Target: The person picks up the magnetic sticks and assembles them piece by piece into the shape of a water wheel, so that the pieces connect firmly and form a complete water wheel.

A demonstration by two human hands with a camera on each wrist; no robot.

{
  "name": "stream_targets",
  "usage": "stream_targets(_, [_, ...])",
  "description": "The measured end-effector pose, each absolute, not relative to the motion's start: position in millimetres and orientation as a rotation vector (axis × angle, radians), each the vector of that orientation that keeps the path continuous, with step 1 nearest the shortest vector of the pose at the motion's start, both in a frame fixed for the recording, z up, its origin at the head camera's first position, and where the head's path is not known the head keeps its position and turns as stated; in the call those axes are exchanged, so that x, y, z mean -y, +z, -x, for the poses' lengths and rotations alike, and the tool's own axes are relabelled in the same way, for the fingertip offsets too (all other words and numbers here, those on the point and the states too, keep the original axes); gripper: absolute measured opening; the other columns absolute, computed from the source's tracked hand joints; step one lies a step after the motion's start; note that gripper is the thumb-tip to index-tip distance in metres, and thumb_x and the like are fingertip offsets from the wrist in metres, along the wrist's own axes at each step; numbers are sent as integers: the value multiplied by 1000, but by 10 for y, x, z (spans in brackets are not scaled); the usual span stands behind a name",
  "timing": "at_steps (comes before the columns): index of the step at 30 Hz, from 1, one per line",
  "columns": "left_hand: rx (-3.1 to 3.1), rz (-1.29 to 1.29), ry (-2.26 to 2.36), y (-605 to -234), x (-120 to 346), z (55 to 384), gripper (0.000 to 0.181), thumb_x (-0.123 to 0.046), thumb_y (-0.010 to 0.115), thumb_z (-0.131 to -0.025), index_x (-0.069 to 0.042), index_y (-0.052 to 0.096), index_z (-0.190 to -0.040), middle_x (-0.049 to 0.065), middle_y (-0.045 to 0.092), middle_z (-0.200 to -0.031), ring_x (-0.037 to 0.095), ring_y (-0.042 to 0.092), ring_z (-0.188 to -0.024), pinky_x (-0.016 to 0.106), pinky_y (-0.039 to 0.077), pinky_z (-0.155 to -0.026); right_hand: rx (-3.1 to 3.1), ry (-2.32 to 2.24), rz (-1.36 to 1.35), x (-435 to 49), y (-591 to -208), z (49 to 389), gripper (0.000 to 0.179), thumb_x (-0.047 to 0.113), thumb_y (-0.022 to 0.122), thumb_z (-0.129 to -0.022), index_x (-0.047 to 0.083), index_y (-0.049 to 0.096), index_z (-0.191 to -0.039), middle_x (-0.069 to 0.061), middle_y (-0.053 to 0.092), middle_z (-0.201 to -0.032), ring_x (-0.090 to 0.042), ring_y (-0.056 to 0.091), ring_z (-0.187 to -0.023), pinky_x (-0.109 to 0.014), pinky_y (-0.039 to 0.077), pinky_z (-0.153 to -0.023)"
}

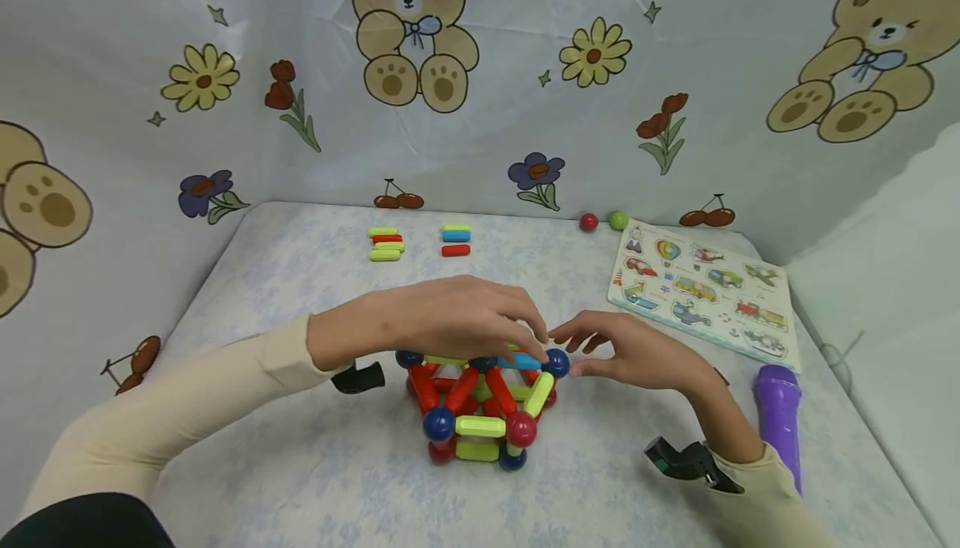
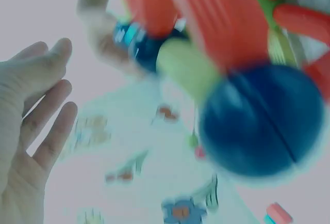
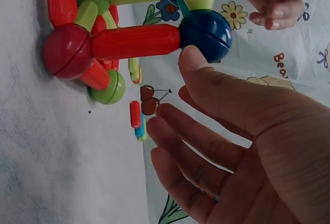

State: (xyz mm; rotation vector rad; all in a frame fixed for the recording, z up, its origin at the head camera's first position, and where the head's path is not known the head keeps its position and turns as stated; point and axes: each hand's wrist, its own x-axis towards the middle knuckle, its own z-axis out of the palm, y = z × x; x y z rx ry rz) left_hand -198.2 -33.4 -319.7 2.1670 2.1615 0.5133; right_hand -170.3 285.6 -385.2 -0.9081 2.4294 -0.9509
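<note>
A structure of magnetic rods and balls (image 1: 480,426) stands on the table, with red, yellow-green and blue rods joined by blue, red and green balls. My left hand (image 1: 457,315) hovers over its far side, fingers loosely extended; the left wrist view shows the fingers (image 2: 54,126) apart from the rods. Beside the upper right corner is my right hand (image 1: 641,352), its fingers relaxed. In the right wrist view, its thumb tip meets the edge of the blue ball (image 3: 206,35), where a red rod (image 3: 136,42) ends. The left hand hides part of the structure's back.
Loose short rods (image 1: 386,244) lie in two groups at the back of the table. A red ball (image 1: 588,222) and a green ball (image 1: 618,221) sit beside a picture board (image 1: 705,290). At the right edge lies a purple microphone (image 1: 780,419).
</note>
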Motion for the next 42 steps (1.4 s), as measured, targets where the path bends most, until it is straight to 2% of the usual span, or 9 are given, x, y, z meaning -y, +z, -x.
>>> stream_targets(5, [-2331, -1964, 861, -3213, 907, 2043, 41, -9, 85, -94, -14, 74, -134, 0, 71, -132, 15, 64, -126, 27, 57, -102, -2344, -954, 862, -2809, -3899, 1701, 53, 27, 79, -101, 9, 63, -148, -11, 66, -143, -29, 68, -120, -51, 61, -98])
stream_targets(10, [-2528, -1599, 978, -3404, 1404, 1979, 46, -16, 87, -93, -17, 73, -137, -5, 72, -134, 13, 66, -125, 33, 59, -100, -2272, -943, 836, -2768, -3975, 1671, 55, 25, 80, -100, 14, 62, -151, -9, 63, -148, -30, 64, -127, -40, 62, -97])
stream_targets(15, [-2479, -1328, 1178, -3779, 1685, 1890, 54, -20, 91, -90, -18, 70, -140, -1, 71, -136, 17, 69, -117, 38, 63, -92, -2251, -937, 838, -2689, -4060, 1642, 47, 28, 80, -100, 12, 66, -142, -2, 69, -133, -24, 64, -119, -33, 61, -94])
stream_targets(19, [-2375, -1168, 1228, -4167, 1645, 1792, 50, -32, 89, -92, -20, 70, -137, -3, 71, -131, 21, 70, -113, 43, 64, -90, -2279, -904, 849, -2638, -4132, 1599, 37, 28, 79, -101, 8, 68, -129, 5, 70, -114, -14, 65, -104, -30, 60, -89])
stream_targets(21, [-2346, -1122, 1224, -4345, 1581, 1741, 44, -38, 86, -94, -21, 72, -132, -5, 72, -123, 19, 71, -108, 41, 64, -89, -2288, -901, 867, -2610, -4173, 1573, 37, 27, 78, -102, 6, 69, -131, 5, 71, -112, -13, 66, -102, -29, 60, -88])
stream_targets(23, [-2338, -1097, 1207, -4476, 1515, 1699, 36, -40, 84, -95, -23, 72, -124, -9, 70, -114, 13, 72, -101, 36, 64, -87, -2290, -907, 874, -2580, -4215, 1549, 38, 25, 76, -103, 5, 70, -135, 2, 72, -116, -14, 67, -106, -29, 61, -89])
stream_targets(27, [-2345, -1119, 1191, -4626, 1451, 1672, 23, -28, 82, -99, -22, 71, -118, -11, 68, -108, 6, 69, -97, 30, 62, -86, -2288, -913, 886, -2524, -4284, 1522, 42, 24, 72, -105, 7, 69, -144, -6, 72, -134, -16, 66, -114, -30, 60, -95])
stream_targets(34, [-2309, -1090, 1103, -4637, 1377, 1783, 28, -24, 78, -102, -19, 72, -128, -11, 72, -119, 7, 67, -101, 30, 59, -91, -2330, -872, 907, -2537, -4349, 1562, 42, 19, 68, -108, 8, 65, -148, -7, 67, -146, -15, 62, -114, -29, 57, -96])
stream_targets(42, [-2317, -1048, 988, -4564, 1292, 2194, 29, -20, 75, -103, -17, 72, -132, -8, 74, -112, 10, 65, -93, 31, 58, -88, -2347, -917, 908, -2560, -4374, 1874, 43, 14, 63, -110, 2, 61, -150, -14, 66, -148, -30, 65, -129, -47, 57, -106])
